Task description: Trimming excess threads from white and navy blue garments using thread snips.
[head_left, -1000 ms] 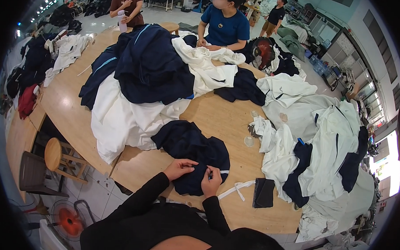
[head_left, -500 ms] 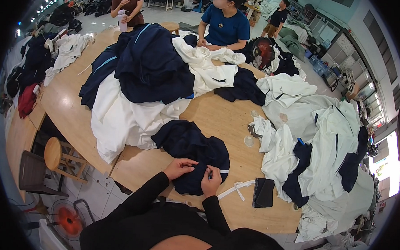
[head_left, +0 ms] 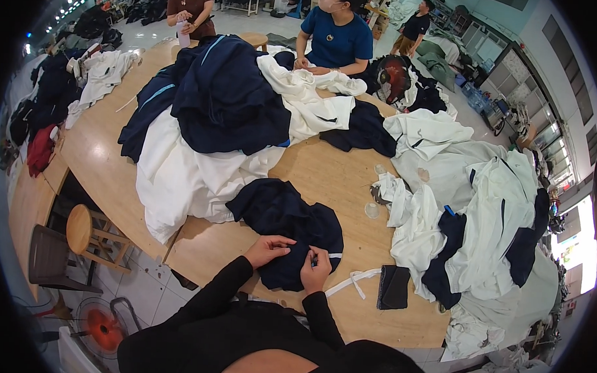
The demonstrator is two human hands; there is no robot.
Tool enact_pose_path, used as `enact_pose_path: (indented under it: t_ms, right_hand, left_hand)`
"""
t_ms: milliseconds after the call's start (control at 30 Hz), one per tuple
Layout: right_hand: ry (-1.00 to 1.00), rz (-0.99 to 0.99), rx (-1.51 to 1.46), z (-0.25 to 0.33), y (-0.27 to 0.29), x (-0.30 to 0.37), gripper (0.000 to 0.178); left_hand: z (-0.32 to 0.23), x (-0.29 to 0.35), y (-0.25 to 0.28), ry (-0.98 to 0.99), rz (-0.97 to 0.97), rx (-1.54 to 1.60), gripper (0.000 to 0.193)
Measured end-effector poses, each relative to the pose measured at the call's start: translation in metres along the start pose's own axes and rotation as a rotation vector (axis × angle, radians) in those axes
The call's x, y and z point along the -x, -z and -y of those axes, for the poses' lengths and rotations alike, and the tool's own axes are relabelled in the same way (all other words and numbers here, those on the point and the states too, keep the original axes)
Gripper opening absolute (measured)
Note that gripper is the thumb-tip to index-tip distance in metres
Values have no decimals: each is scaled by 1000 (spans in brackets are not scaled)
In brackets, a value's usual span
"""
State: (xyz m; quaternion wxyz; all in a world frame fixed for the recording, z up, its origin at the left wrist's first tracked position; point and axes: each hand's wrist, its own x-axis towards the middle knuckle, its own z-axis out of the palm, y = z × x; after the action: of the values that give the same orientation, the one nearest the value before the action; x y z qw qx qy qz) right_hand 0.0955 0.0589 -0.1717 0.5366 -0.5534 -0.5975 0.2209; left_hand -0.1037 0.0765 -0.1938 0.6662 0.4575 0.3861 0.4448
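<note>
A dark navy garment [head_left: 281, 209] with a white stripe at its right edge lies crumpled at the near edge of the wooden table [head_left: 353, 307]. Over its near part, my left hand [head_left: 268, 250] pinches the navy cloth between thumb and fingers. Just to the right, my right hand [head_left: 316, 270] is closed around a small dark tool, mostly hidden by the fingers; its kind I cannot make out. The fingertips of both hands are close together on the cloth.
A heap of navy clothes [head_left: 229, 98] over white garments [head_left: 180, 176] stands beyond my hands. White garments [head_left: 498, 213] cover the right side. A folded dark cloth [head_left: 393, 288] and white strap [head_left: 354, 282] lie nearby. Across the table sits a person in blue [head_left: 336, 40].
My hands and the navy garment stay almost where they were. Across the table, the person with the bottle has brought a hand down to its top.
</note>
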Motion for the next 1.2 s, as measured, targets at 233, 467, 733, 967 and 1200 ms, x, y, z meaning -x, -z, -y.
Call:
enact_pose_path:
  t_ms: [233, 467, 733, 967, 1200]
  right_hand:
    - [-26, 8, -12, 3, 0, -1, 11]
    - [-10, 4, -5, 2, 0, -1, 11]
    - [-20, 5, -9, 1, 0, -1, 11]
    - [-6, 0, -4, 1, -1, 0, 12]
    - [-23, 6, -17, 0, 0, 0, 13]
  left_hand:
    - [-2, 0, 2, 18, 13, 8, 34]
    - [-1, -1, 2, 18, 7, 5, 34]
    - [-1, 0, 1, 12, 10, 8, 34]
    - [0, -1, 2, -7, 12, 0, 34]
    - [1, -1, 2, 0, 15, 4, 34]
